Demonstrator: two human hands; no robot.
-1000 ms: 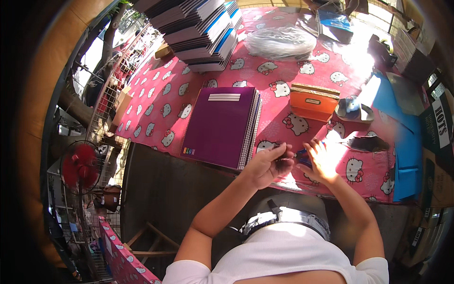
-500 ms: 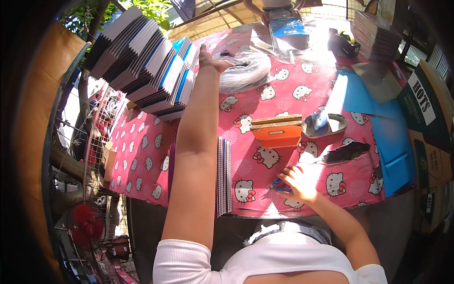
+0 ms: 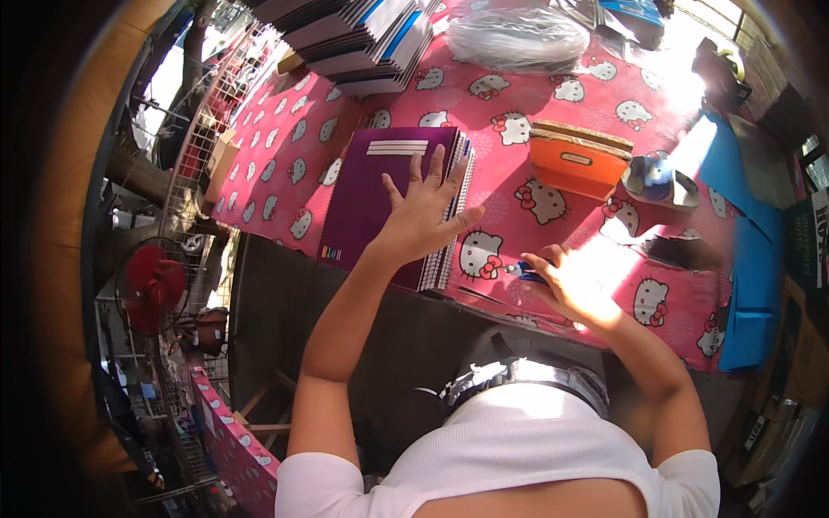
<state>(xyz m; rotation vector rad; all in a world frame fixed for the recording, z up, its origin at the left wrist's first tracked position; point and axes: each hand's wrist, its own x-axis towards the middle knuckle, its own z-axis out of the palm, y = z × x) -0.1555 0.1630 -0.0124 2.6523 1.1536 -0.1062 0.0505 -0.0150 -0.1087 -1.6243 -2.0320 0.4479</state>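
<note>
My left hand (image 3: 425, 211) lies flat with fingers spread on a stack of purple spiral notebooks (image 3: 367, 194) on a table covered with a pink cartoon-cat cloth (image 3: 518, 104). My right hand (image 3: 574, 281) rests on the cloth near the table's front edge, in bright sun. It is closed around a small blue object (image 3: 524, 272), whose kind I cannot tell. The notebook stack sits at the table's front left, its spiral edge toward my right hand.
An orange box (image 3: 577, 160) stands right of the notebooks, with a small dish (image 3: 661, 180) beside it. A fanned pile of notebooks (image 3: 358, 39) and a clear plastic bag (image 3: 518, 36) lie at the back. A blue sheet (image 3: 751, 250) hangs at right; a red fan (image 3: 148, 285) stands at left.
My left arm has come back from reaching to the far plastic bag and now presses flat on the purple notebooks. My right hand stays near the front edge with the blue object.
</note>
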